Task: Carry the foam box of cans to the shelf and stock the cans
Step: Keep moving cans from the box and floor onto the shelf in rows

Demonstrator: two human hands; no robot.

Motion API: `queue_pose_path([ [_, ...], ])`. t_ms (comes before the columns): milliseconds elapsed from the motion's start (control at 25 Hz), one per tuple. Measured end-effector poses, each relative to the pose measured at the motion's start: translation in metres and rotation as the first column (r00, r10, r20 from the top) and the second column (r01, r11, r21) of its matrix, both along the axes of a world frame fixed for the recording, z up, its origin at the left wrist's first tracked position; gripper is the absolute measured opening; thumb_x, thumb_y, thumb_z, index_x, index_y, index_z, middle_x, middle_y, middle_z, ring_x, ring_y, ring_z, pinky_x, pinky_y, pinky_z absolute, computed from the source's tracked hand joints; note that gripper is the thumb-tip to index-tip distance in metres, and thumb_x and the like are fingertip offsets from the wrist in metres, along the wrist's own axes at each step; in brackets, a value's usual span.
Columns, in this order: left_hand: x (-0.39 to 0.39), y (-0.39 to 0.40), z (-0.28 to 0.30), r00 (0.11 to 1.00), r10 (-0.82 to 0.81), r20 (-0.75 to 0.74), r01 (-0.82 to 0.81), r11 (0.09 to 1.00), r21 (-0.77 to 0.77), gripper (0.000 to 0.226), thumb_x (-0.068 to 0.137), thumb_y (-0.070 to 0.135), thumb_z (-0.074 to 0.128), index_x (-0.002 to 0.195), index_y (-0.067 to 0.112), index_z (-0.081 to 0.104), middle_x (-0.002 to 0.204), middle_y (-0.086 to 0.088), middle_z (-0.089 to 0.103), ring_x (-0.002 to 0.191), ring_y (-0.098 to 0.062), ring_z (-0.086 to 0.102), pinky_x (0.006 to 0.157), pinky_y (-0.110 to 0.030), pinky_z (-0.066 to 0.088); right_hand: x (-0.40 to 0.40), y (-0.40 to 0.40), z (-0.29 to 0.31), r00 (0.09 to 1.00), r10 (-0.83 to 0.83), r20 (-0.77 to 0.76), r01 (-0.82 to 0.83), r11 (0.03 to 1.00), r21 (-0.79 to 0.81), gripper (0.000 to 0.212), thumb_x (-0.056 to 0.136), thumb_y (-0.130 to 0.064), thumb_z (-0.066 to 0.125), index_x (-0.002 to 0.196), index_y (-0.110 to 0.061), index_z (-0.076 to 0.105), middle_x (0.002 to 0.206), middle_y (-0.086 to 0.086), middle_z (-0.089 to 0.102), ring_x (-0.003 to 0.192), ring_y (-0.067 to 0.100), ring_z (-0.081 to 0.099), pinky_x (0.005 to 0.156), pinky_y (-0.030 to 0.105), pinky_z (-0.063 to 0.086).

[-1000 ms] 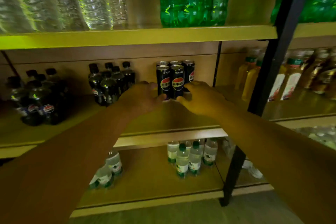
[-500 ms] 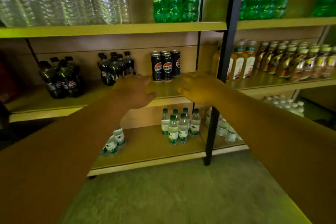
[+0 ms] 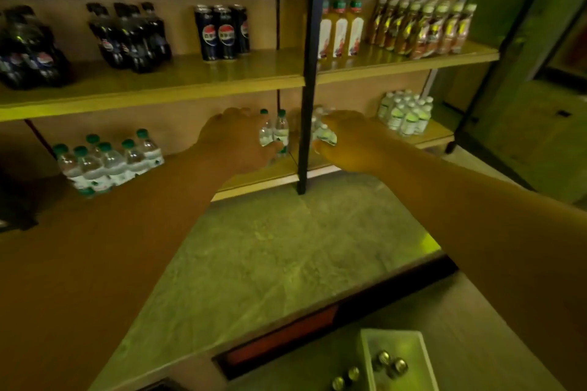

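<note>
Fingers point(image 3: 273, 146) curled, empty, before shelf edge point(image 3: 152, 101).

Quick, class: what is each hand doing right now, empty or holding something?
Left hand: loosely curled, holding nothing.
Right hand: loosely curled, holding nothing.

The left hand point(image 3: 236, 140) covers most of a cluster of water bottles point(image 3: 275, 132) on the low shelf point(image 3: 260, 176), and the right hand point(image 3: 347, 140) hides part of another cluster. Whether either hand grips anything is unclear. The foam box point(image 3: 397, 355) near right is cut by the bottom edge. Labels on the cans point(image 3: 222, 32) are too blurred to read.
</note>
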State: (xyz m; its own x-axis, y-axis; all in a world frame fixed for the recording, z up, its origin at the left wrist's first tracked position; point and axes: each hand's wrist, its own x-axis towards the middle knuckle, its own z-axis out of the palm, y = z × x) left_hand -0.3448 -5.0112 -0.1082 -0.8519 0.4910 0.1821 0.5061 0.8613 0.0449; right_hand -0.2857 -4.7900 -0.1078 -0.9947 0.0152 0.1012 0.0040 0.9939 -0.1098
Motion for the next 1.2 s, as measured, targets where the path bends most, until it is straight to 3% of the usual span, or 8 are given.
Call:
queue_pose_path([
  [160, 0.037, 0.089, -0.042, 0.991, -0.127, 0.030, 0.128, 0.990, -0.057, 0.074, 0.088, 0.067, 0.044, 0.148, 0.023, 0.040, 0.153, -0.008, 0.040, 0.138, -0.033, 0.037, 0.109, -0.045, 0.037, 0.061, 0.067, -0.039, 0.991, -0.134, 0.015, 0.134, 0.991, -0.023, 0.070, 0.095, -0.060, 0.042, 0.152, -0.022, 0.029, 0.160, 0.004, 0.025, 0.146, 0.027, 0.025, 0.113, 0.047, 0.031],
  [320, 0.079, 0.182, -0.097, 0.973, -0.229, 0.003, 0.229, 0.973, -0.037, 0.073, 0.091, 0.063, 0.044, 0.151, 0.022, 0.036, 0.158, -0.010, 0.031, 0.144, -0.033, 0.029, 0.115, -0.045, 0.028, 0.125, 0.147, -0.095, 0.967, -0.255, 0.031, 0.254, 0.967, 0.031, 0.072, 0.095, -0.059, 0.039, 0.154, -0.020, 0.025, 0.162, 0.004, 0.020, 0.147, 0.026, 0.021, 0.113, 0.046, 0.029],
  [480, 0.127, 0.271, -0.176, 0.951, -0.300, 0.070, 0.301, 0.954, 0.001, 0.074, 0.091, 0.061, 0.045, 0.152, 0.020, 0.034, 0.161, -0.008, 0.024, 0.148, -0.031, 0.019, 0.118, -0.045, 0.020, 0.180, 0.226, -0.173, 0.947, -0.312, 0.075, 0.305, 0.947, 0.098, 0.073, 0.095, -0.062, 0.034, 0.155, -0.021, 0.021, 0.164, 0.004, 0.014, 0.149, 0.026, 0.014, 0.114, 0.047, 0.024],
  [640, 0.156, 0.334, -0.271, 0.921, -0.382, 0.070, 0.382, 0.924, 0.016, 0.074, 0.089, 0.060, 0.047, 0.149, 0.017, 0.039, 0.158, -0.011, 0.032, 0.147, -0.031, 0.023, 0.118, -0.044, 0.022, 0.216, 0.274, -0.258, 0.940, -0.317, 0.124, 0.317, 0.948, 0.025, 0.072, 0.097, -0.059, 0.036, 0.156, -0.022, 0.019, 0.164, 0.002, 0.013, 0.150, 0.024, 0.011, 0.115, 0.046, 0.022],
  [800, 0.177, 0.374, -0.404, 0.885, -0.447, 0.130, 0.449, 0.893, 0.019, 0.074, 0.089, 0.059, 0.045, 0.147, 0.014, 0.041, 0.155, -0.014, 0.036, 0.144, -0.032, 0.029, 0.116, -0.043, 0.023, 0.242, 0.296, -0.395, 0.912, -0.378, 0.157, 0.388, 0.921, -0.040, 0.068, 0.097, -0.054, 0.041, 0.154, -0.020, 0.025, 0.162, 0.001, 0.020, 0.149, 0.023, 0.016, 0.113, 0.046, 0.027],
  [1200, 0.186, 0.395, -0.794, 0.835, -0.433, 0.339, 0.469, 0.883, -0.027, 0.079, 0.090, 0.058, 0.050, 0.154, 0.019, 0.027, 0.162, -0.009, 0.022, 0.149, -0.028, 0.015, 0.117, -0.043, 0.019, 0.262, 0.318, -0.789, 0.898, -0.391, 0.203, 0.405, 0.914, -0.032, 0.073, 0.091, -0.055, 0.049, 0.152, -0.019, 0.030, 0.158, 0.003, 0.030, 0.146, 0.025, 0.025, 0.109, 0.044, 0.035],
])
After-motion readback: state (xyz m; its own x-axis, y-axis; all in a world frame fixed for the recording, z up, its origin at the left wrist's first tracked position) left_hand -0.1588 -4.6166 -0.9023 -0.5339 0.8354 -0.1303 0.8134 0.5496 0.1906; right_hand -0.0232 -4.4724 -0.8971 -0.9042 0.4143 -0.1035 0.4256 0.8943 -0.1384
